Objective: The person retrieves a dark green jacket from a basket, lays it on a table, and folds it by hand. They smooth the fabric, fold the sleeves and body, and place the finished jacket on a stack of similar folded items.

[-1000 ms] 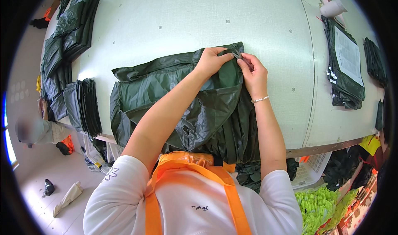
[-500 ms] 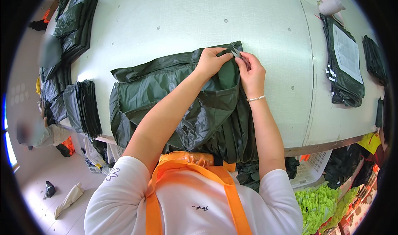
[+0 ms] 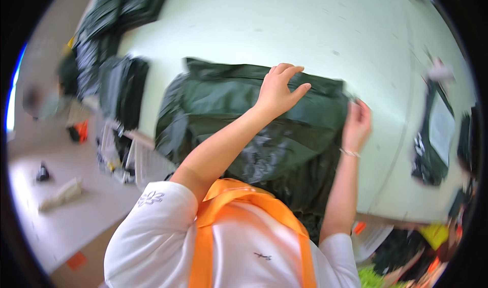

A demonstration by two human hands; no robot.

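Note:
A dark green, shiny fabric piece [image 3: 229, 97], perhaps part of a garment, lies spread on the pale table before me, its near side hanging toward my lap. Over its far band hovers my left hand [image 3: 277, 92], thumb and fingers apart and holding nothing. By the piece's far right corner is my right hand [image 3: 358, 126], fingers closed and smeared by motion. From it pokes the blurred tip of small thread snips [image 3: 352, 99]; the rest of the tool is hidden in the fingers.
Dark folded pieces are stacked at the left edge [image 3: 122, 89], with a larger dark green pile [image 3: 124, 13] beyond. A dark bundle [image 3: 426, 150] topped by a white sheet [image 3: 441, 128] lies right. White crates [image 3: 150, 163] stand below the pale table [image 3: 295, 28].
My left hand has let go of the fabric's edge and opened. My right hand with the snips has moved right, away from it. The view has turned, and the fabric lies flatter.

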